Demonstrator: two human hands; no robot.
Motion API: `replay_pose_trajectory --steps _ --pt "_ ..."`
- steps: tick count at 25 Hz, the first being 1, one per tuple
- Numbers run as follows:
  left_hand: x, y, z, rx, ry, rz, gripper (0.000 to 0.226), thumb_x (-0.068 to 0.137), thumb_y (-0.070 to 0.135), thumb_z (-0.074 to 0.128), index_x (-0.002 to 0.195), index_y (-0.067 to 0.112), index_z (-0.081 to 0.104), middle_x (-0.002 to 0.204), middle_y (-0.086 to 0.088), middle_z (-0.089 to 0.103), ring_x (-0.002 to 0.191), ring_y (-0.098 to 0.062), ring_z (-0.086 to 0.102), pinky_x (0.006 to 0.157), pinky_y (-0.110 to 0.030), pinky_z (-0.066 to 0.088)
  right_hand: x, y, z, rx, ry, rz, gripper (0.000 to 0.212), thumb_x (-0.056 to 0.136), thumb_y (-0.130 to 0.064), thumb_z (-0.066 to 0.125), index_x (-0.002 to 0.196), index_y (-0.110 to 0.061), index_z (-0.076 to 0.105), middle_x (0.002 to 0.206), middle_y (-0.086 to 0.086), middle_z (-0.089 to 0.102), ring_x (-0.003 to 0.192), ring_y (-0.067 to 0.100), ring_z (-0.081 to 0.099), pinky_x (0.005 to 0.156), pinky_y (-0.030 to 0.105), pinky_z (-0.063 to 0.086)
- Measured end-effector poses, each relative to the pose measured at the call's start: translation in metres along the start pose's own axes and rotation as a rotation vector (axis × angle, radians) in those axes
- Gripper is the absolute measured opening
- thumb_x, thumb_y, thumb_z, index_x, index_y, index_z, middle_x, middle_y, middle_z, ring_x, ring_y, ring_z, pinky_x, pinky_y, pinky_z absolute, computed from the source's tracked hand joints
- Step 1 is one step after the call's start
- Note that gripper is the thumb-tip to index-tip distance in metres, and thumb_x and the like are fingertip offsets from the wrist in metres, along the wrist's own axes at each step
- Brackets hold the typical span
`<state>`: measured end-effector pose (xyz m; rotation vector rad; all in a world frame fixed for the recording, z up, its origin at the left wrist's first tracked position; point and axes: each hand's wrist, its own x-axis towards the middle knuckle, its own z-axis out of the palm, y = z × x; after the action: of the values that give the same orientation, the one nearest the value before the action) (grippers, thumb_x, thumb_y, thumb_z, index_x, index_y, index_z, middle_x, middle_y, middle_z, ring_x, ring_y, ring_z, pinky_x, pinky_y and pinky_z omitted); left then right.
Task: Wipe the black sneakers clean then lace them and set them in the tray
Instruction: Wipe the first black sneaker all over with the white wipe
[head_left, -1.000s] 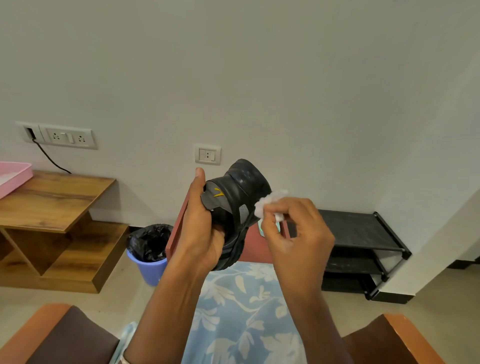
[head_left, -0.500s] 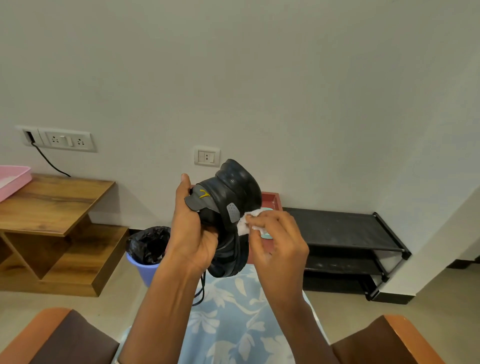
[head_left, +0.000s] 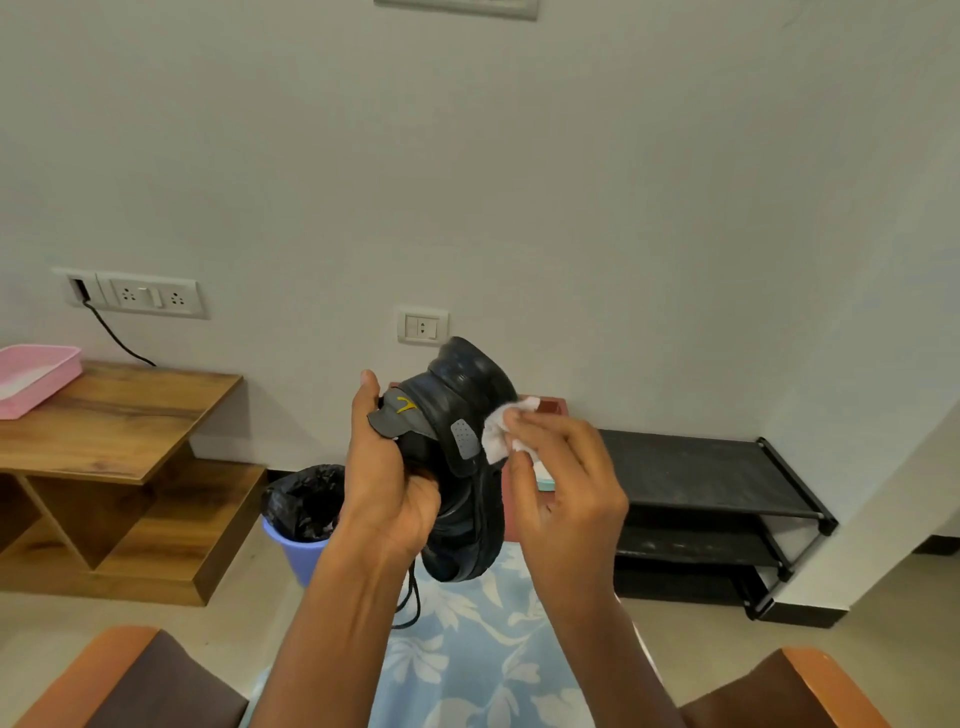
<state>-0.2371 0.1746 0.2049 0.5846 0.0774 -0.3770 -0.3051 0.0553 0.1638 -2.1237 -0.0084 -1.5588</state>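
I hold one black sneaker (head_left: 467, 457) up in front of me, its heel end raised and its grey tongue with a yellow mark facing left. My left hand (head_left: 387, 478) grips it at the tongue and inside, thumb up. A black lace (head_left: 410, 603) dangles below. My right hand (head_left: 561, 483) pinches a crumpled white wipe (head_left: 498, 428) against the sneaker's right side. A red-brown tray (head_left: 550, 404) is mostly hidden behind the sneaker and my right hand. No second sneaker shows.
A wooden side table (head_left: 114, 421) at left carries a pink tray (head_left: 36, 379). A blue bin (head_left: 296, 545) with a black liner stands on the floor. A black shoe rack (head_left: 701, 478) lines the right wall. A blue floral cloth (head_left: 467, 649) lies below between two chair arms.
The wipe moved down the sneaker's side, then back up toward the heel end. My left hand turned the sneaker slightly and the lace now hangs in view.
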Motion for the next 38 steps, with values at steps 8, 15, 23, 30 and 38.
replay_pose_trajectory --steps 8,15,23,30,38 --pt "-0.002 0.008 0.001 -0.084 -0.089 -0.039 0.066 0.095 0.063 0.043 0.107 0.009 0.078 0.122 -0.021 0.068 0.120 -0.033 0.063 0.111 -0.048 0.041 0.019 -0.019 -0.007 0.111 0.064 0.045 0.009 0.088 -0.005 0.074 0.096 0.000 0.076 0.095 0.006 0.074 0.090 0.015 0.071 0.080 0.019 0.055" --pt "-0.005 0.009 0.002 -0.081 -0.121 -0.068 0.071 0.097 0.063 0.036 0.094 0.006 0.080 0.122 -0.026 0.067 0.114 -0.034 0.066 0.106 -0.047 0.045 -0.001 -0.023 0.017 -0.004 0.058 -0.108 0.028 0.083 0.010 0.074 0.109 0.000 0.075 0.106 0.014 0.070 0.100 0.022 0.064 0.092 0.023 0.051" --pt "0.002 0.012 -0.003 -0.138 -0.186 -0.096 0.069 0.096 0.062 0.039 0.111 0.006 0.075 0.127 -0.024 0.065 0.121 -0.037 0.062 0.110 -0.048 0.043 -0.011 -0.021 0.014 0.109 -0.025 0.098 0.030 0.083 0.009 0.072 0.112 0.000 0.073 0.110 0.010 0.071 0.110 0.009 0.062 0.098 0.010 0.045" --pt "-0.001 0.009 -0.009 -0.084 -0.244 -0.216 0.076 0.091 0.071 0.046 0.108 0.004 0.076 0.109 -0.009 0.067 0.107 -0.013 0.063 0.105 -0.022 0.044 0.006 -0.052 0.018 0.185 -0.114 -0.065 0.021 0.095 -0.007 0.060 0.108 -0.001 0.075 0.106 0.010 0.072 0.102 0.013 0.063 0.094 0.020 0.051" --pt "0.003 0.005 -0.004 -0.127 -0.166 -0.094 0.075 0.094 0.068 0.038 0.104 0.004 0.076 0.129 -0.025 0.064 0.128 -0.037 0.056 0.117 -0.050 0.033 -0.007 -0.015 0.009 0.193 -0.140 0.232 0.026 0.088 -0.001 0.072 0.112 -0.010 0.075 0.106 0.002 0.072 0.100 0.006 0.066 0.082 0.016 0.054"
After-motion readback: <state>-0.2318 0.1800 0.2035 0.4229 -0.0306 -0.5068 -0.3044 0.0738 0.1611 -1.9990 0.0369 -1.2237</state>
